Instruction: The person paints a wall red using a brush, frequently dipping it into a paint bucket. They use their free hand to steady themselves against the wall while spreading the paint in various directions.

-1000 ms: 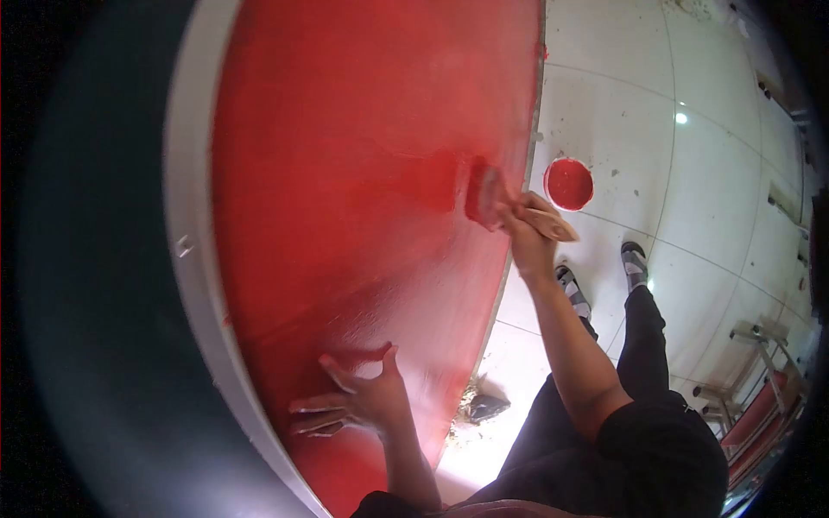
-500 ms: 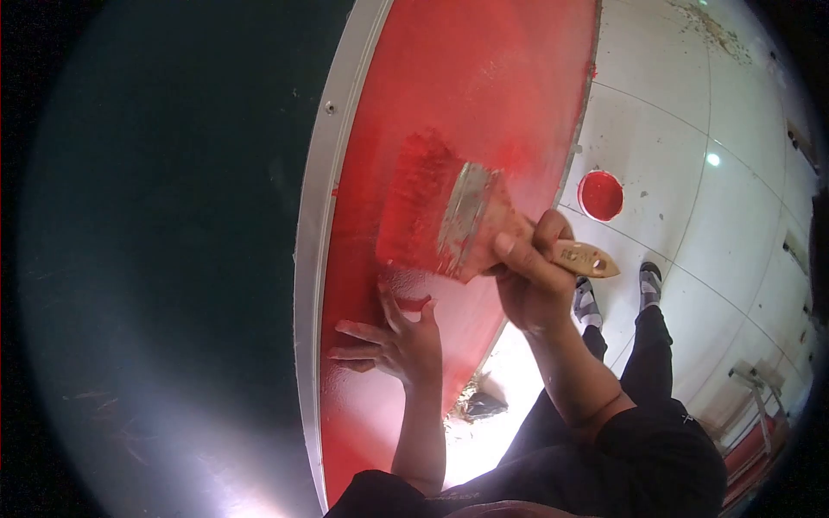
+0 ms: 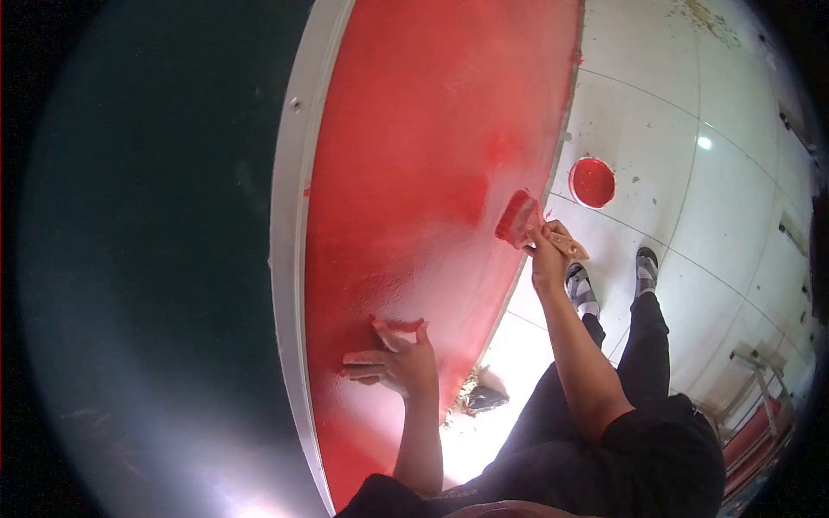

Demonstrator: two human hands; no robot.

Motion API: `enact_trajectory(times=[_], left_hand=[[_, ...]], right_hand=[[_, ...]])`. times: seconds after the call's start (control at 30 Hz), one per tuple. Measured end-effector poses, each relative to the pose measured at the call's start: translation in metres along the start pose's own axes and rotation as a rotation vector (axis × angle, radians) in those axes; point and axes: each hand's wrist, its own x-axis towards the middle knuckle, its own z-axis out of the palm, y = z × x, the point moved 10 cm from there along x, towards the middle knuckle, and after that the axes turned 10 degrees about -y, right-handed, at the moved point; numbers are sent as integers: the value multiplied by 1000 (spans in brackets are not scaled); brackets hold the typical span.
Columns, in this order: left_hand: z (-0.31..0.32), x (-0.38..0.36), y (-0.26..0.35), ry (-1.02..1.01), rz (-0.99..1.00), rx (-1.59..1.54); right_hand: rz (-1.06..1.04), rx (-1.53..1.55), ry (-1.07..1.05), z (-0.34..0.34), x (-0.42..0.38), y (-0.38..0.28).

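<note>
So we've swung the brush (image 3: 518,220) away from the middle of the red panel (image 3: 414,129) since the last frame, and it's now over by the panel's right-hand edge. Our right hand (image 3: 550,250) is closed around the wooden handle, bristles pointing left and loaded with red; can't quite tell if they're touching the panel. Our left hand (image 3: 400,358) has nothing in it, fingers spread wide and thumb out, lower down at the panel, though whether the palm is actually on it we can't say. The tub of red paint (image 3: 592,182) sits on the tiled floor (image 3: 639,129), just past that same edge and near the brush. Pale strip (image 3: 287,216) runs down the panel's other side, with a dark panel (image 3: 155,216) beyond it. There's also a small black thing (image 3: 485,399) on the floor near the panel's lower edge, too unclear to name.
</note>
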Motion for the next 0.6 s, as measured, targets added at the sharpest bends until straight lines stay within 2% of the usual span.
enact_trajectory(times=[0.03, 0.1, 0.13, 0.17, 0.2, 0.23, 0.27, 0.33, 0.37, 0.4, 0.43, 0.47, 0.5, 0.53, 0.57, 0.6], left_hand=[[-2, 2, 0, -10, -26, -3], [-4, -4, -6, -49, -31, 12], [-6, -2, -4, -22, -28, 8], [-8, 1, -1, 6, -21, 0], [-11, 0, 3, 34, -4, 32], [-10, 0, 7, 27, 25, 29], [-11, -1, 9, 31, 35, 26], [-14, -5, 8, 41, 31, 26], [-15, -4, 6, 50, 29, 28], [-16, -2, 6, 63, 26, 29], [-18, 0, 6, 78, 20, 29], [-18, 1, 5, 58, -2, 11], [-17, 1, 6, 57, 3, 11], [-16, 1, 4, 49, -26, 19], [-15, 1, 3, 42, -56, 22], [-15, 0, 3, 37, -52, 19]], right_hand=[[-84, -202, 9, 1, 2, -7], [-592, -197, -147, 75, -49, -80], [-527, -47, -255, 113, -66, -104], [-264, 358, -509, 144, -85, -122], [-464, -56, -512, 160, -114, -175], [-533, -26, -575, 174, -132, -205], [-530, 63, -771, 181, -145, -234], [-541, 117, -702, 171, -141, -229], [-560, 180, -646, 164, -134, -224], [-488, 223, -637, 158, -115, -194], [-329, 615, -656, 156, -88, -169], [-45, 762, -528, 138, -59, -104], [161, 683, -404, 102, -32, -36], [103, 570, -265, 59, -9, -11], [39, 314, -122, 4, 11, 20], [-194, -568, -56, -62, 39, 66]])
